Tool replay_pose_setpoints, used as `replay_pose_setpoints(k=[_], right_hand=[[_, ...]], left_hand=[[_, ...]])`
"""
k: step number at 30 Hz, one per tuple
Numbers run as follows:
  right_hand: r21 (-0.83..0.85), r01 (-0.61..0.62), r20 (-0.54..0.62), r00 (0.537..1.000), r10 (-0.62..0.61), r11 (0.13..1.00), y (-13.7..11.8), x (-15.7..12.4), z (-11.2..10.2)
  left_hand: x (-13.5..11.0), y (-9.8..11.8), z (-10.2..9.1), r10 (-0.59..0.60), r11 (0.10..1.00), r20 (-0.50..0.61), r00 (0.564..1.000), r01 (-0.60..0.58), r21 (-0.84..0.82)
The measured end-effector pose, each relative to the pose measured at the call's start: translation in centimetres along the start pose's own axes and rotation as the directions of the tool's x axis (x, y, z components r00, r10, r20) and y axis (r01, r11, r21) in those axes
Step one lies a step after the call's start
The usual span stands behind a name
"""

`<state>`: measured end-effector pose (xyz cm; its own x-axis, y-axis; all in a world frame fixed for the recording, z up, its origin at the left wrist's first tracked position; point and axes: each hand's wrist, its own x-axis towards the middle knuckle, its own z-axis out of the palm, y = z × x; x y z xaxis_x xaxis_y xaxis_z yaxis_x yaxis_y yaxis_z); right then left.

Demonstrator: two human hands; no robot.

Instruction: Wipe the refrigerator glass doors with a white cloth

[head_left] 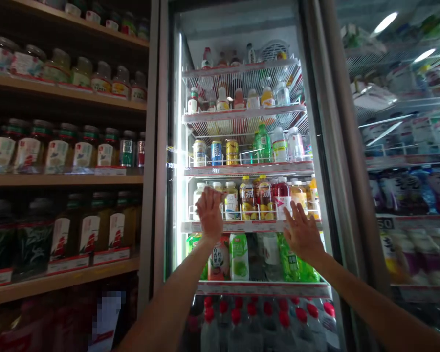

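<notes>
The left hand (209,215) was raised in front of the drinks cooler (249,170), its fingers half-curled with the thumb apart, just left of a white-labelled bottle (231,203). The right hand (304,237) stood farther right — fingers spread apart — near a red-drink bottle (281,190) and partly before the green bottles (290,266) one shelf lower. Whether either touched anything could not be told. Red-capped bottles (235,318) stood lowest.
</notes>
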<state>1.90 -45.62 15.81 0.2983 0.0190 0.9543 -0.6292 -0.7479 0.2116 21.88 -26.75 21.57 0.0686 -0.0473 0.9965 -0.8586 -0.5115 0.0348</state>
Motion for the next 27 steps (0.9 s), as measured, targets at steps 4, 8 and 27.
replay_pose_setpoints(k=[4, 8, 27], right_hand=[[-0.016, 0.018, 0.001, 1.000, -0.018, 1.000, 0.4, 0.0, 0.0], [-0.013, 0.021, 0.010, 1.000, -0.021, 1.000, 0.4, 0.1, -0.2], [-0.020, 0.007, 0.027, 1.000, -0.006, 1.000, 0.2, -0.1, 0.1]], left_hand=[[-0.6, 4.5, 1.0, 0.410, 0.912, 0.171, 0.896, -0.406, -0.063], [1.3, 0.3, -0.7, 0.267, 0.963, 0.123, 0.956, -0.270, 0.005], [0.3, -3.4, -0.5, 0.340, 0.940, 0.045, 0.940, -0.338, -0.041]])
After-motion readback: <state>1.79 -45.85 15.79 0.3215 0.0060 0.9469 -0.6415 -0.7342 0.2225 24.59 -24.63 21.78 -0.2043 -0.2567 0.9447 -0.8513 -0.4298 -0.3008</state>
